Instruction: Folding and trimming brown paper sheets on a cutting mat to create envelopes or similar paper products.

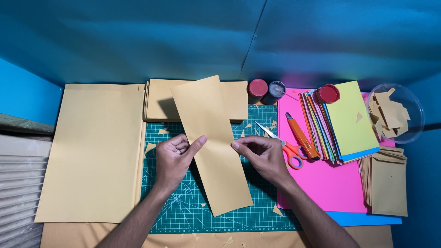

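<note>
While both hands meet over the green cutting mat [183, 206], I see them pinching a long tan paper strip [212, 142] from either side. My left hand [174, 158] grips the strip's left edge between thumb and curled fingers, and my right hand [262, 156] nips the right edge at about the same height, fingers bent inward. The strip runs from the far stack down toward me, tilted slightly so its near end leans right, and its middle sits between the two hands above the mat.

To the left, a large tan sheet [94, 151] lies flat on the worktop, overlapping the mat's left border. Behind the strip, at the far edge of the mat, rests a stack of tan paper [234, 98]. Small tan offcuts are scattered across the mat.

Just right of my right hand lie orange-handled scissors [287, 147] and an orange utility knife [301, 135], both on a pink sheet [321, 183]. Farther right is a fanned pile of coloured paper [349, 119] topped by a yellow-green sheet, with a red lid [329, 93] at its far corner. Two small jars [265, 91] stand at the far side beside the stack. At the far right, a clear bowl [415, 115] holds tan scraps, and near it sits a pile of tan envelopes [388, 183].
</note>
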